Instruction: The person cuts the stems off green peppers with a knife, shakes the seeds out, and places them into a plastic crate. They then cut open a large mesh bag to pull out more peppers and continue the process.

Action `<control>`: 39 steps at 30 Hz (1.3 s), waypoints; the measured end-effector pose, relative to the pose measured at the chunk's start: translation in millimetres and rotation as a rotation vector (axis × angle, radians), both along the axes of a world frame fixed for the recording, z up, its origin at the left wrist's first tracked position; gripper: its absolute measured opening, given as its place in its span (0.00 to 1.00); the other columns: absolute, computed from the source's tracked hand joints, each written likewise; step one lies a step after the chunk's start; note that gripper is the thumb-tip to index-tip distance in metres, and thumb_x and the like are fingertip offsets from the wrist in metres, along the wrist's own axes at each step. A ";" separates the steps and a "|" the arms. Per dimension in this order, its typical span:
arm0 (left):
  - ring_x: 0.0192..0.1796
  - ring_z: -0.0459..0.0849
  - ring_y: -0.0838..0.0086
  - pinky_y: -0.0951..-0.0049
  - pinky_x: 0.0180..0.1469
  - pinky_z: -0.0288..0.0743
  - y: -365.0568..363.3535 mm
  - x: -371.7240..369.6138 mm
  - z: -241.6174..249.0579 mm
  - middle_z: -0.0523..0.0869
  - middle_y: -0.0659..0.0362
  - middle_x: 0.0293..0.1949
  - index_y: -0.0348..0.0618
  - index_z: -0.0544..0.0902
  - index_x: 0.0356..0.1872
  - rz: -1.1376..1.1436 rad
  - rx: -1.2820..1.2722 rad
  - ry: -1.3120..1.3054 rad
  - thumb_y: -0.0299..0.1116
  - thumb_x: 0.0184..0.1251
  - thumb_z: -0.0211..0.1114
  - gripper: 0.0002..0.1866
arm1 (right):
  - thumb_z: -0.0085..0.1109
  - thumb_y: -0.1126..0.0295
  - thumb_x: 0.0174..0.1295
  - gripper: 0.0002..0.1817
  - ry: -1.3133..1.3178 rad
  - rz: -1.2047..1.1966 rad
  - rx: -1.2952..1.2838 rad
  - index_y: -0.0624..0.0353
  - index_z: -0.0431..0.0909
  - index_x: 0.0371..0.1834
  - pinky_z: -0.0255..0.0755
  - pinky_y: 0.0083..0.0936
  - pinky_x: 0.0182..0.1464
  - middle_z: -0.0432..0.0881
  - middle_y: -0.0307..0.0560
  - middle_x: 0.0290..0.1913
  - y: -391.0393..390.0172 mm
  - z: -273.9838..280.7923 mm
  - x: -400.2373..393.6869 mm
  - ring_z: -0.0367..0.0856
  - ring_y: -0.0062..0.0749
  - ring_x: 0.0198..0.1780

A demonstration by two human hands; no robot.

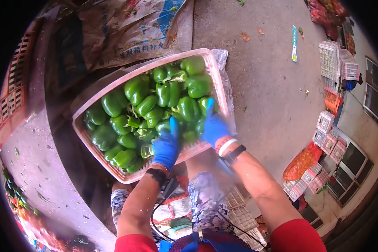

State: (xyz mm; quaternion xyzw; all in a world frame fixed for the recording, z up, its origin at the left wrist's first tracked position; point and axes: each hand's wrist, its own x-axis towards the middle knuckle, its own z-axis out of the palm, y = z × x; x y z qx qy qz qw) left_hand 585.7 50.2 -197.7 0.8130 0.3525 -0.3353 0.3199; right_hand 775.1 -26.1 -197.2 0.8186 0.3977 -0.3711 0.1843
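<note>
A pink plastic crate (88,145), tilted in view, holds many green bell peppers (136,89). My left hand (166,149), in a blue glove, lies over the near side of the pile with one finger stretched out; its other fingers are partly hidden. Beside it sits a cut piece of pepper (147,150). My right hand (215,128), gloved in blue too, reaches over the crate's right side, a finger pointing away from me against the peppers. Neither hand visibly grips a pepper. Broken pepper pieces and stems show in the middle of the pile.
A printed woven sack (134,38) lies beyond the crate. To the left stand a pale ledge (33,155) and a red slatted crate (14,84). Stacked crates (329,59) and an orange mesh sack (302,161) line the right side. Scraps dot the concrete floor (269,84).
</note>
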 end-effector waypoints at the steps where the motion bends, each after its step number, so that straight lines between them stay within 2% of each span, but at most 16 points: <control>1: 0.34 0.86 0.54 0.56 0.34 0.81 -6.7 3.2 -4.3 0.77 0.42 0.47 0.45 0.41 0.80 0.030 0.001 -0.005 0.54 0.55 0.73 0.61 | 0.66 0.69 0.56 0.59 -0.021 -0.008 -0.015 0.65 0.27 0.81 0.79 0.42 0.42 0.77 0.69 0.47 -2.9 -5.4 -1.3 0.84 0.55 0.42; 4: 0.30 0.86 0.53 0.56 0.30 0.81 -11.6 7.1 -9.0 0.77 0.38 0.47 0.44 0.38 0.81 0.088 0.027 0.003 0.49 0.56 0.73 0.61 | 0.67 0.70 0.55 0.61 -0.016 -0.074 -0.132 0.67 0.27 0.80 0.79 0.40 0.41 0.78 0.68 0.46 9.6 -5.9 -8.9 0.84 0.53 0.42; 8: 0.27 0.85 0.55 0.54 0.21 0.76 -18.6 19.9 -25.4 0.80 0.41 0.38 0.45 0.45 0.81 0.137 0.126 -0.019 0.38 0.63 0.62 0.48 | 0.69 0.71 0.52 0.62 0.052 -0.130 -0.017 0.70 0.26 0.79 0.78 0.41 0.47 0.77 0.69 0.50 -2.9 -16.3 -7.7 0.82 0.56 0.46; 12: 0.30 0.86 0.53 0.51 0.27 0.78 -28.9 19.4 -37.0 0.83 0.45 0.34 0.50 0.47 0.80 0.306 0.104 -0.162 0.23 0.60 0.58 0.46 | 0.72 0.72 0.49 0.65 0.238 -0.202 0.093 0.73 0.26 0.77 0.76 0.43 0.56 0.78 0.69 0.55 -13.8 -19.8 4.0 0.81 0.60 0.52; 14: 0.35 0.87 0.50 0.51 0.31 0.79 -19.5 20.0 -27.2 0.84 0.43 0.36 0.51 0.47 0.80 0.360 0.024 -0.173 0.22 0.59 0.58 0.47 | 0.51 0.58 0.74 0.43 0.567 -0.120 0.247 0.60 0.35 0.81 0.57 0.37 0.76 0.65 0.51 0.74 4.6 11.0 11.7 0.67 0.44 0.71; 16: 0.38 0.87 0.49 0.47 0.34 0.79 -22.0 13.1 -30.4 0.85 0.42 0.39 0.52 0.45 0.81 0.399 0.024 -0.253 0.22 0.59 0.58 0.48 | 0.75 0.64 0.52 0.68 0.358 -0.006 0.141 0.61 0.21 0.79 0.63 0.35 0.73 0.64 0.56 0.74 -5.3 -3.5 12.9 0.69 0.48 0.70; 19: 0.40 0.87 0.49 0.50 0.39 0.80 6.5 -14.7 -13.6 0.86 0.43 0.42 0.52 0.43 0.81 0.438 -0.232 -0.394 0.27 0.58 0.60 0.50 | 0.87 0.64 0.31 0.86 0.210 -0.095 0.056 0.62 0.12 0.76 0.70 0.34 0.68 0.68 0.61 0.71 5.8 9.4 4.9 0.74 0.52 0.67; 20: 0.45 0.87 0.49 0.53 0.45 0.81 24.2 -27.4 6.5 0.86 0.41 0.44 0.51 0.40 0.81 0.447 -0.360 -0.321 0.30 0.57 0.60 0.52 | 0.86 0.63 0.32 0.86 0.171 -0.049 0.034 0.62 0.12 0.76 0.71 0.35 0.68 0.71 0.62 0.69 9.1 13.3 2.6 0.75 0.53 0.65; 23: 0.43 0.86 0.46 0.51 0.46 0.79 41.9 -104.4 54.5 0.86 0.40 0.44 0.49 0.53 0.79 0.535 -0.258 -0.563 0.41 0.61 0.65 0.45 | 0.86 0.56 0.33 0.86 -0.096 0.186 -0.187 0.68 0.14 0.76 0.74 0.36 0.63 0.79 0.66 0.60 15.1 13.3 -2.5 0.80 0.53 0.60; 26: 0.48 0.85 0.44 0.52 0.52 0.78 44.0 -214.2 94.1 0.85 0.40 0.45 0.46 0.72 0.67 0.849 -0.064 -0.709 0.43 0.64 0.65 0.31 | 0.82 0.57 0.37 0.76 -0.093 0.210 -0.252 0.66 0.28 0.80 0.75 0.38 0.61 0.80 0.64 0.59 42.3 41.6 -26.6 0.82 0.53 0.58; 27: 0.50 0.84 0.46 0.53 0.54 0.78 48.6 -257.4 115.5 0.85 0.42 0.47 0.46 0.75 0.64 0.964 -0.023 -0.535 0.43 0.65 0.64 0.27 | 0.78 0.56 0.42 0.61 -0.126 0.244 -0.139 0.65 0.50 0.78 0.75 0.41 0.60 0.80 0.67 0.58 41.4 40.0 -39.4 0.82 0.56 0.57; 29: 0.49 0.86 0.48 0.57 0.51 0.80 44.6 -358.8 132.8 0.85 0.43 0.48 0.44 0.79 0.57 1.076 0.306 -0.738 0.43 0.66 0.66 0.22 | 0.70 0.56 0.52 0.41 -0.059 0.349 -0.064 0.60 0.68 0.70 0.75 0.43 0.59 0.84 0.65 0.51 69.8 61.2 -83.1 0.83 0.58 0.53; 31: 0.48 0.86 0.47 0.55 0.49 0.80 39.2 -439.7 153.8 0.87 0.42 0.45 0.41 0.78 0.55 1.531 0.323 -0.317 0.40 0.68 0.64 0.19 | 0.63 0.59 0.60 0.28 0.108 0.353 0.156 0.61 0.75 0.62 0.74 0.46 0.58 0.82 0.67 0.52 111.6 107.5 -151.6 0.81 0.60 0.53; 33: 0.44 0.87 0.48 0.56 0.45 0.80 25.0 -523.7 162.8 0.87 0.43 0.42 0.40 0.78 0.54 1.688 0.426 -0.048 0.42 0.64 0.68 0.22 | 0.60 0.61 0.64 0.28 0.127 0.402 0.450 0.61 0.72 0.66 0.70 0.46 0.62 0.77 0.67 0.59 158.2 133.3 -221.9 0.77 0.59 0.59; 37: 0.59 0.79 0.47 0.55 0.60 0.75 -20.7 -636.9 151.8 0.78 0.37 0.58 0.35 0.70 0.65 1.550 0.655 0.375 0.55 0.56 0.73 0.43 | 0.60 0.63 0.63 0.33 0.033 0.735 0.863 0.62 0.66 0.72 0.60 0.47 0.72 0.67 0.65 0.70 284.8 167.6 -347.2 0.67 0.60 0.69; 39: 0.67 0.72 0.44 0.53 0.67 0.69 -37.4 -662.0 148.3 0.71 0.35 0.66 0.32 0.66 0.69 1.531 0.593 0.499 0.59 0.53 0.73 0.50 | 0.59 0.66 0.63 0.34 -0.029 0.763 0.821 0.64 0.64 0.72 0.59 0.46 0.73 0.66 0.67 0.71 341.2 144.6 -369.5 0.65 0.60 0.71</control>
